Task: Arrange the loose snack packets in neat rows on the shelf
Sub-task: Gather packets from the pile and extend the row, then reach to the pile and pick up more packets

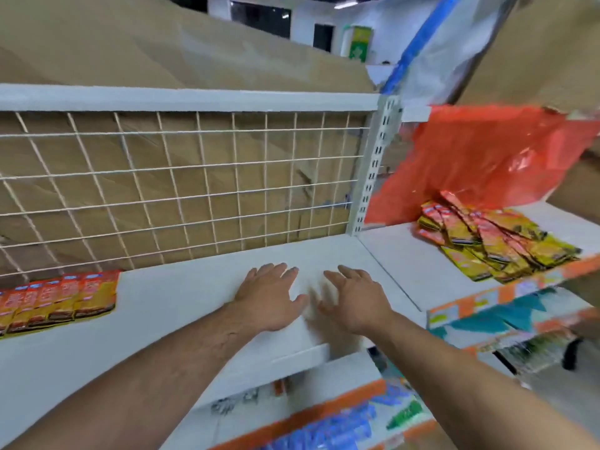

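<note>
A neat row of red-and-yellow snack packets (58, 300) lies flat at the left of the white shelf (194, 287), against the wire mesh back. A loose heap of similar packets (487, 241) lies on the neighbouring shelf to the right. My left hand (269, 297) and my right hand (354, 300) hover side by side over the bare middle of the shelf, fingers spread, holding nothing. Both are well apart from either group of packets.
A wire mesh panel (194, 190) backs the shelf, with brown cardboard behind it. A slotted upright post (376, 164) divides the two shelf bays. A red plastic bag (480, 157) hangs over the loose heap. Lower shelves with colourful edge strips (324, 423) sit below.
</note>
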Demonstrator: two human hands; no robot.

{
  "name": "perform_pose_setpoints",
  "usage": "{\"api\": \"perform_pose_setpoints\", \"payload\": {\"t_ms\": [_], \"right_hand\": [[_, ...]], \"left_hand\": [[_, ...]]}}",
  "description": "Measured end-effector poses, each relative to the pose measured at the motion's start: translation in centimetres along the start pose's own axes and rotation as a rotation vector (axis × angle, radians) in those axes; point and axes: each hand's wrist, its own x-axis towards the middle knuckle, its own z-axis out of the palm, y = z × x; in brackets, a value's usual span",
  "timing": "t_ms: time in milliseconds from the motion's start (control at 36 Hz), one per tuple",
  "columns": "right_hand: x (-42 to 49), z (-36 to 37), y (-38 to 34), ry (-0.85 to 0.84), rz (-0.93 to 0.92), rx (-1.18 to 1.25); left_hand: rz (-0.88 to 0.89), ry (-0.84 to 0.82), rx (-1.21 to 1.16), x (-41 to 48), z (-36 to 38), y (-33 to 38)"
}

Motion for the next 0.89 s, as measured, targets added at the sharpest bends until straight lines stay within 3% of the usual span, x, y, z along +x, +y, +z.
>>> {"api": "perform_pose_setpoints", "payload": {"t_ms": [389, 722, 889], "right_hand": [[-2.2, -5.2, 18.0, 0.040, 0.171, 0.017], [4.4, -6.7, 29.2, 0.027, 0.287, 0.004], [8.5, -7.6, 34.4, 0.061, 0.311, 0.011]], "left_hand": [[0.130, -0.020, 0.030, 8.2, 0.6, 16.9], [0.279, -0.002, 0.051, 22.0, 1.4, 25.3], [0.351, 0.093, 0.031, 28.5, 1.0, 28.8]]}}
